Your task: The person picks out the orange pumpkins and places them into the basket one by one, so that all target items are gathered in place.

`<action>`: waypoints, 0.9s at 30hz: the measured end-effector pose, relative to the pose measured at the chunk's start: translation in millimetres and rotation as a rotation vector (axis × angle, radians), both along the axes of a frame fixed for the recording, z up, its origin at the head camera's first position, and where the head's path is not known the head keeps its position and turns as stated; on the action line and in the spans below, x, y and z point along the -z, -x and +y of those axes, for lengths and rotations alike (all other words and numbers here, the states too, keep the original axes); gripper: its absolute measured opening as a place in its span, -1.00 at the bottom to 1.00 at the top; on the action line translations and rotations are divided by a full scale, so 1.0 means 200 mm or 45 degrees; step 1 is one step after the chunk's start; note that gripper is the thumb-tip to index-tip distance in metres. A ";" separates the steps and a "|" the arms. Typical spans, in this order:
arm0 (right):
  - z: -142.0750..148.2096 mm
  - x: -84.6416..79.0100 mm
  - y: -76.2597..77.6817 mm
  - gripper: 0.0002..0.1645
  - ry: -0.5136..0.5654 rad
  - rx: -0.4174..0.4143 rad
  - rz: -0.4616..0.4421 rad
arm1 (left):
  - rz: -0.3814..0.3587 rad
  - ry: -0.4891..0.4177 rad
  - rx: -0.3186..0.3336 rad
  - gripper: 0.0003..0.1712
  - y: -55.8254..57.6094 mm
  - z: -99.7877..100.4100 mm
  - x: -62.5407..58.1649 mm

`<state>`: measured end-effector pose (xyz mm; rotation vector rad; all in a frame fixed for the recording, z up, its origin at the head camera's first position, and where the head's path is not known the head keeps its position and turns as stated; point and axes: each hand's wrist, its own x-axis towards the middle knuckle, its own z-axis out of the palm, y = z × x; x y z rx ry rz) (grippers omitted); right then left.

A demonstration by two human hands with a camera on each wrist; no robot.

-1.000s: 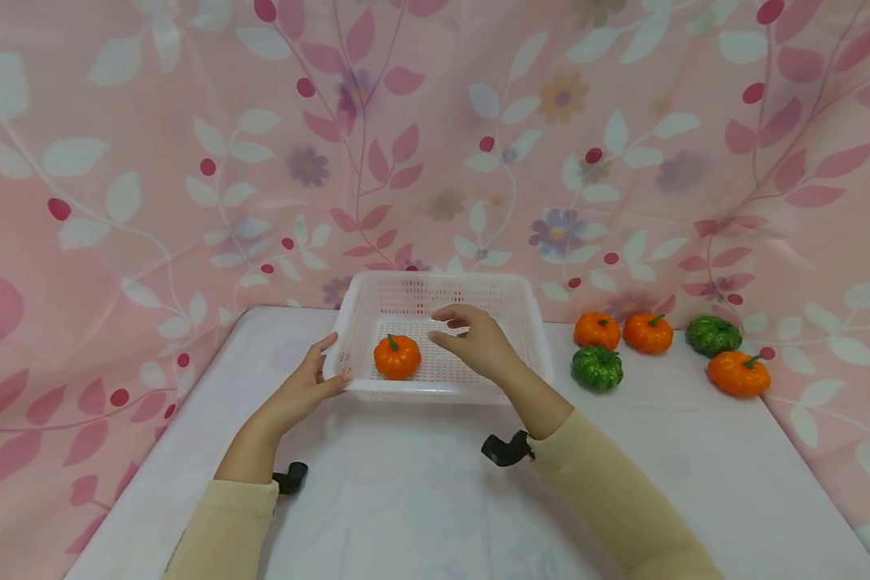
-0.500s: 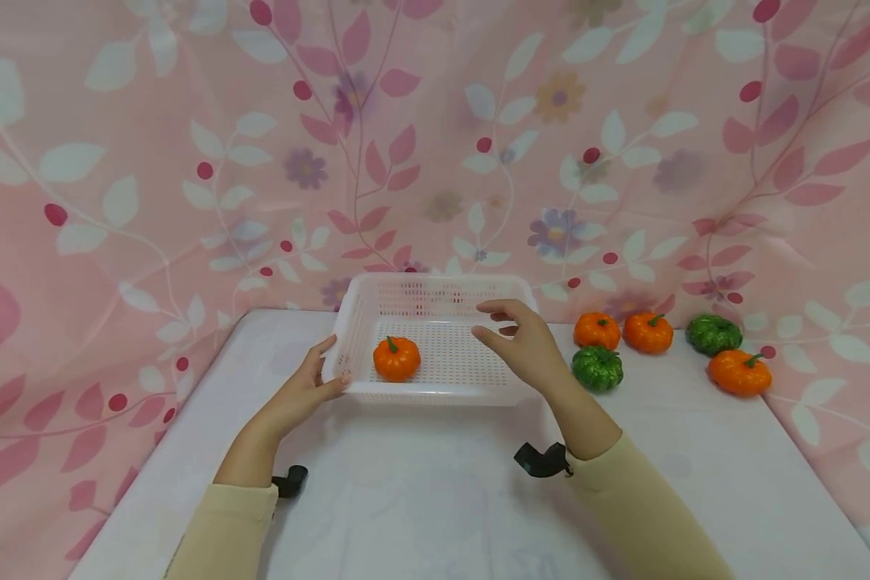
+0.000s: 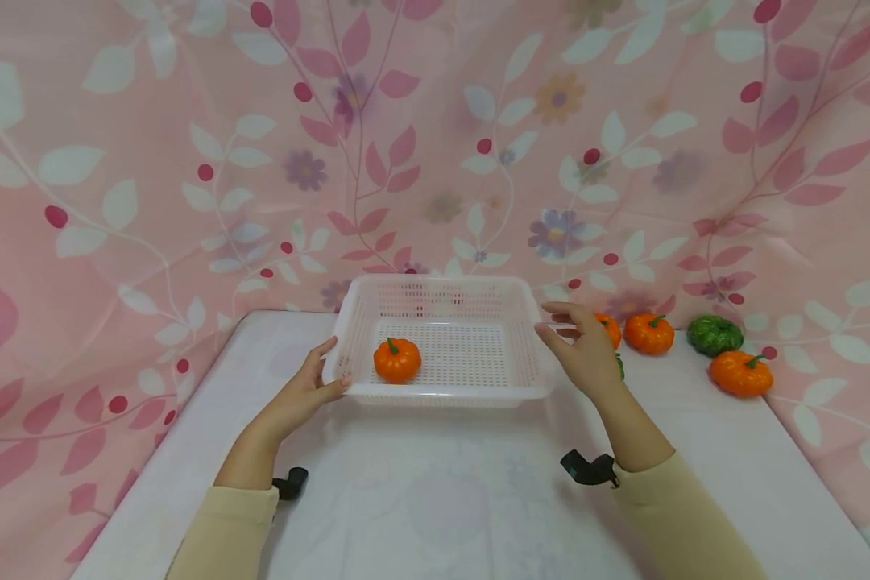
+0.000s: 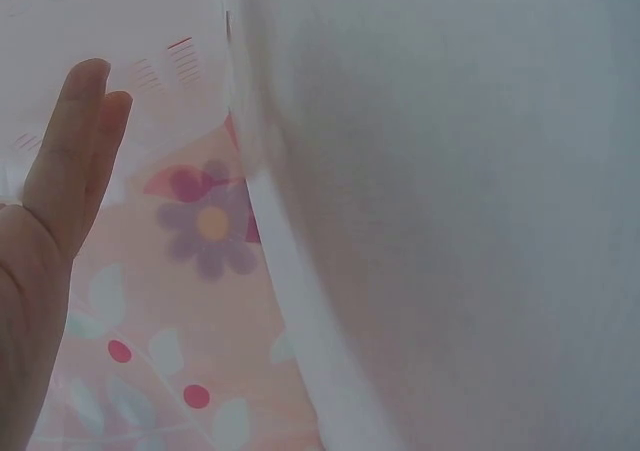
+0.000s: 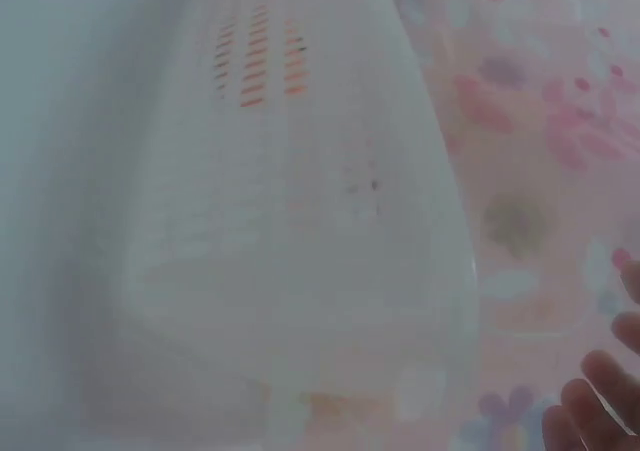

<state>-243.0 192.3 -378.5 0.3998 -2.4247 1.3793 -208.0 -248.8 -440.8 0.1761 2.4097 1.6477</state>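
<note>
A white perforated plastic basket (image 3: 445,392) stands at the back of the table, with a small orange pumpkin (image 3: 397,360) in its left part. At the basket's front left corner, my left hand (image 3: 300,395) holds the rim, thumb on the front side and fingers along the outer left wall. The left wrist view has two straight fingers (image 4: 70,161) beside that wall. My right hand (image 3: 583,350) is at the right rim, fingers loosely bent and holding nothing; whether it touches the rim I cannot tell. In the right wrist view its fingertips (image 5: 590,401) appear apart from the basket.
Right of the basket, an orange pumpkin (image 3: 609,329) and a green one (image 3: 621,367) are partly hidden behind my right hand. Farther right are two orange pumpkins (image 3: 648,334) and a dark green one (image 3: 714,335). A pink floral cloth (image 3: 435,161) hangs behind the white-covered table (image 3: 435,499).
My right hand has moved rightward from over the basket's inside to its right rim, now partly covering two pumpkins. The left hand, basket and pumpkin inside stay in place.
</note>
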 end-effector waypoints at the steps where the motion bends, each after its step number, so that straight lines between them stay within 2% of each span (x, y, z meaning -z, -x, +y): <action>1: 0.02 0.01 0.00 -0.49 -0.012 0.024 0.013 | -0.001 0.003 0.000 0.02 0.00 0.00 0.00; 7: 0.17 0.04 0.00 -0.49 -0.062 0.140 0.011 | -0.011 0.009 0.003 0.04 0.00 0.01 -0.01; 12: 0.28 0.08 0.03 -0.45 -0.089 0.174 -0.039 | -0.009 -0.006 0.008 0.03 0.00 0.01 -0.01; 27: 0.53 0.18 0.19 -0.39 -0.233 0.243 -0.172 | 0.018 0.029 0.000 0.03 -0.01 0.01 -0.01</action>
